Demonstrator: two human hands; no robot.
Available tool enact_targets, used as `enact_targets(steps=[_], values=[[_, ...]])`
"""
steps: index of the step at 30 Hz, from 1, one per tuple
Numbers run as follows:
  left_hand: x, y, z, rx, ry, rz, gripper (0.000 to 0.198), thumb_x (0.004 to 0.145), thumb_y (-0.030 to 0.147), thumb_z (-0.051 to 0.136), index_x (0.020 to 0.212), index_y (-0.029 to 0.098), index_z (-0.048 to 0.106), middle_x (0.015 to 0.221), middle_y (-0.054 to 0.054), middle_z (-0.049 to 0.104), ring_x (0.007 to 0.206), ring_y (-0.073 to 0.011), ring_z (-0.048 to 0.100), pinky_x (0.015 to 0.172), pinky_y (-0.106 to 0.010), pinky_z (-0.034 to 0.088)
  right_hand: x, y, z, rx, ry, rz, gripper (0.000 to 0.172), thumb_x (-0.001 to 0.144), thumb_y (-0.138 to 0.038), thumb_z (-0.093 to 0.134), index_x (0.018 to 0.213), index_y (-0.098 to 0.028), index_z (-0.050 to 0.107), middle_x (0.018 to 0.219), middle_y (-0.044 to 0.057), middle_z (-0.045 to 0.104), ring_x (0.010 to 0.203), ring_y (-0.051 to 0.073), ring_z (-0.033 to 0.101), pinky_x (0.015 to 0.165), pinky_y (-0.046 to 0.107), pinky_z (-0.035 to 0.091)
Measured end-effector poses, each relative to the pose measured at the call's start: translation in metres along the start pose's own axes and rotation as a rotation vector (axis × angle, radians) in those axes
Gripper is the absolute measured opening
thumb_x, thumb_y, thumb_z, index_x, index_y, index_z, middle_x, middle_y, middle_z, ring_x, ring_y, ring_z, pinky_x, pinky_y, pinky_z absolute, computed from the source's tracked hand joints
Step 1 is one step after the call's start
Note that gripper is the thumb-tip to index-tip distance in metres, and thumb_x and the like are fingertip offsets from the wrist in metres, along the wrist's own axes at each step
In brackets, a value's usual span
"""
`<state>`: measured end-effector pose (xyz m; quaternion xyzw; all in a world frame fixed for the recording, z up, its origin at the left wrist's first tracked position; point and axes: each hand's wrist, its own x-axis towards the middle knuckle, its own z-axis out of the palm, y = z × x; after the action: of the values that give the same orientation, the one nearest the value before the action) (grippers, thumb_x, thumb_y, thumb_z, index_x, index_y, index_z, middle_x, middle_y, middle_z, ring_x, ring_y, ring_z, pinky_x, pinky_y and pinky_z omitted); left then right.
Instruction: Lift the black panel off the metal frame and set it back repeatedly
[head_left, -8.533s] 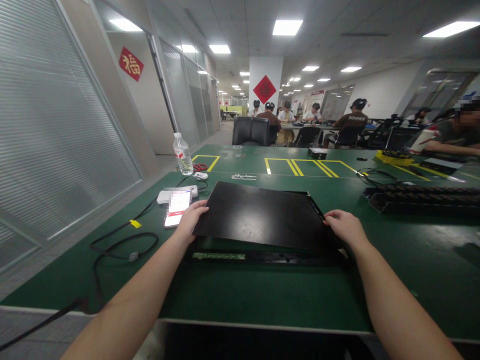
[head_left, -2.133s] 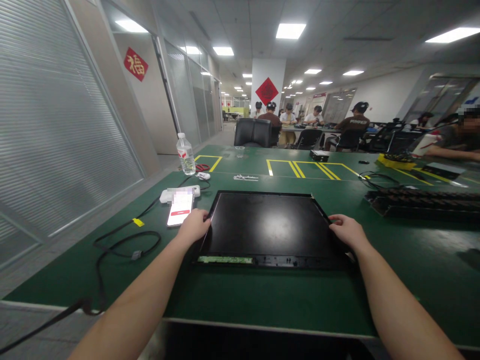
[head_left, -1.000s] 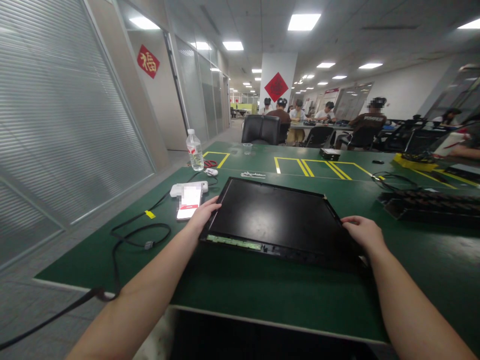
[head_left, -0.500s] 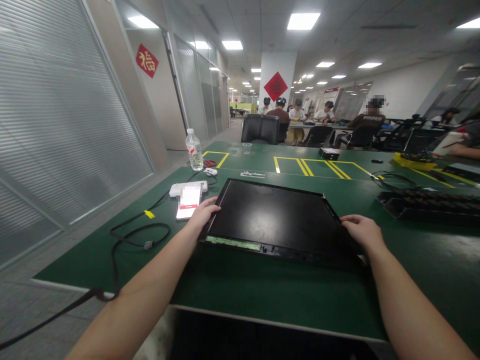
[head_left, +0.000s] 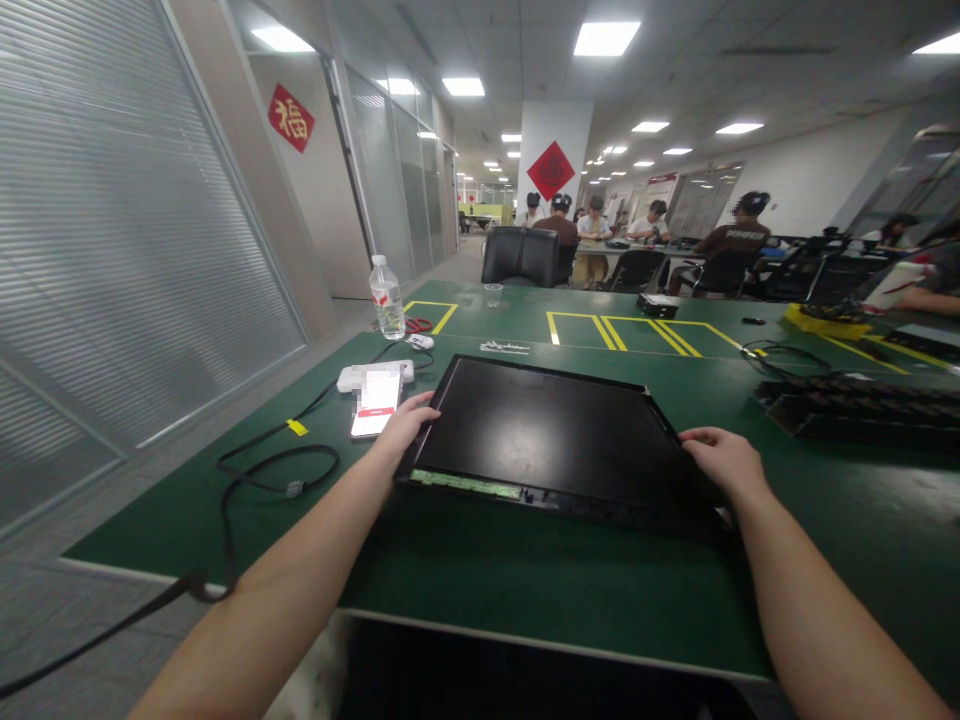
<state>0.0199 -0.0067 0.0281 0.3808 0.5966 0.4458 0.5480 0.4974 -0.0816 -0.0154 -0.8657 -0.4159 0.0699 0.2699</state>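
- Left hand (head_left: 411,420) clamped on the left edge of the panel (head_left: 540,425); right hand (head_left: 726,460) grips its right edge, fingertips at the rim. Hands well apart, panel between them.
- Surface (head_left: 570,585): green, pale near edge, yellow tape (head_left: 615,335) marked out on the far part.
- Chair (head_left: 519,257): black, beyond the far edge of the surface.
- Panel: black, glossy, thin raised rim; over the near middle of the surface, skewed, right end nearer the person. Cannot tell whether its underside touches the surface all along.
- Rack (head_left: 862,410): long, dark, to the right, well apart from the right hand; detail too dim to read.
- Cable (head_left: 281,450): black, looped left of the left forearm; bears a yellow tag (head_left: 298,427).
- Bottle (head_left: 388,305): clear, white cap, upright, far left.
- Phone (head_left: 377,422): screen lit, just beside the left hand, against a white box (head_left: 394,372).
- Green strip (head_left: 465,486): along the panel's near rim, left part.
- Scissors (head_left: 418,325): red handles, just beside the bottle.
- Cup (head_left: 493,294): clear, near the chair.
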Motion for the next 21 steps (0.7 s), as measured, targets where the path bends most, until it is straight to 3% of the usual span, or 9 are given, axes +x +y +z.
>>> enact_targets(steps=[15,21], values=[[-0.01,0.007,0.004,0.107,0.047,-0.022,0.06,0.08,0.006,0.064,0.139,0.017,0.059,0.065,0.0,0.071,0.045,-0.0176,0.063,0.049,-0.026,0.052,-0.002,-0.002,0.001,0.007,0.012,-0.012,0.023,0.071,-0.031,0.066,0.088,-0.025,0.081,0.085,0.006,0.076,0.073,0.022,0.065,0.061,0.03,0.044],[-0.012,0.007,0.008,0.059,0.073,-0.12,0.051,0.081,0.014,0.066,0.132,0.015,0.062,0.061,-0.002,0.07,0.044,-0.0206,0.064,0.043,-0.028,0.051,-0.002,-0.002,0.0,0.0,0.015,-0.015,0.023,0.073,-0.032,0.065,0.089,-0.025,0.081,0.084,0.006,0.075,0.072,0.022,0.065,0.06,0.03,0.043]])
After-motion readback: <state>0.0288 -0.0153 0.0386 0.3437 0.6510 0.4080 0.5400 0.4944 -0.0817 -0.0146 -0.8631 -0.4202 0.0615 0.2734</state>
